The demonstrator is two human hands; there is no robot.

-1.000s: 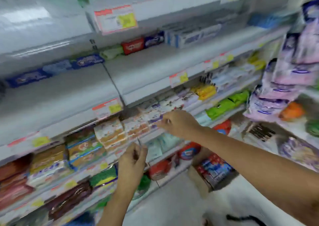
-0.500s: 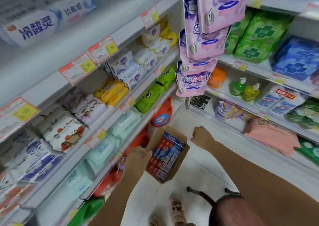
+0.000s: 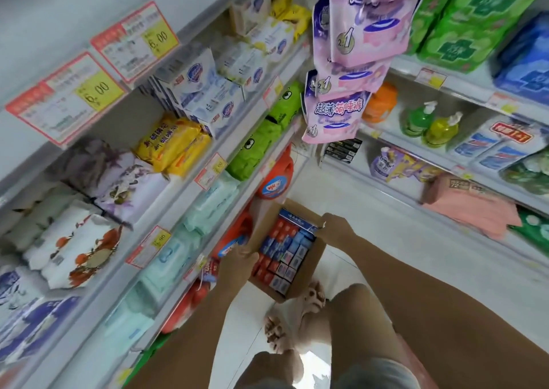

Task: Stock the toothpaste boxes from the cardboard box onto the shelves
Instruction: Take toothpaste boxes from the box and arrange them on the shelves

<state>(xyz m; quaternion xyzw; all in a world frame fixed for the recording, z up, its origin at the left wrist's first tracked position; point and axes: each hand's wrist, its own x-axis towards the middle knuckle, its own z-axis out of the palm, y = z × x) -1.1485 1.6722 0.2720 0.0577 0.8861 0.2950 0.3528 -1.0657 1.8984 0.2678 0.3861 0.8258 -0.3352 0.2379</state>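
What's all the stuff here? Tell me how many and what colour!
cardboard box: one, brown, on the floor by the left shelves
toothpaste boxes: many, red and blue, inside the cardboard box
price tags: several, red and yellow, left shelf edges
yellow packs: few, yellow, left middle shelf
green packs: few, bright green, the shelf below them
hanging packs: several, pink, hung at the corner
pump bottles: two, green and yellow-green, right shelf
jug: one, red-orange, beyond the cardboard box
feet: two, on the white floor
left hand: one, holds the box's left rim
right hand: one, holds the box's far rim
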